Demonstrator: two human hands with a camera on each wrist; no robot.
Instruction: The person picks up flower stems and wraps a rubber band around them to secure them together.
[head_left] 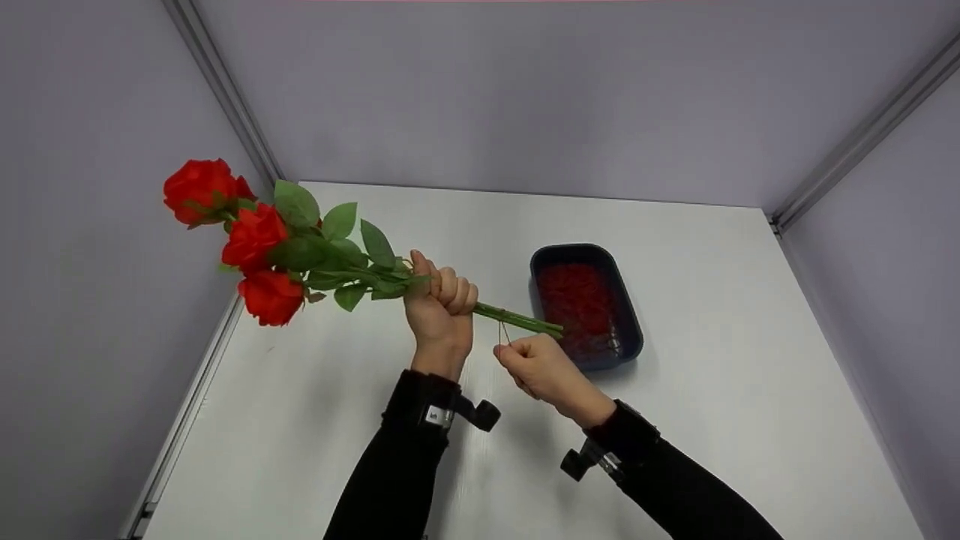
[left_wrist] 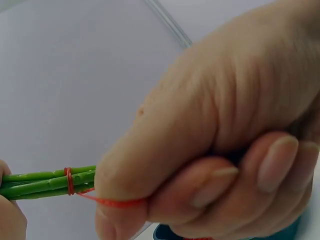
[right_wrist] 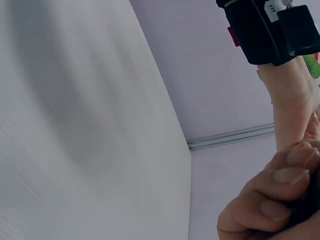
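My left hand [head_left: 441, 300] grips a bunch of three red roses [head_left: 255, 240] by the green stems [head_left: 525, 322], blooms pointing up and left. In the left wrist view a red rubber band [left_wrist: 69, 181] is wound round the stems [left_wrist: 45, 182], and a strand of it stretches to the edge of my left hand [left_wrist: 210, 125]. Just below the stem ends, my right hand [head_left: 536, 364] has its fingers curled and pinches a thin strand of the band. The right wrist view shows only the curled fingers [right_wrist: 280, 190] and my left forearm.
A dark rectangular tray [head_left: 570, 248] holding many red rubber bands sits on the white table [head_left: 712, 337], just right of my hands. Grey walls with metal corner rails close in the table at the back and on both sides.
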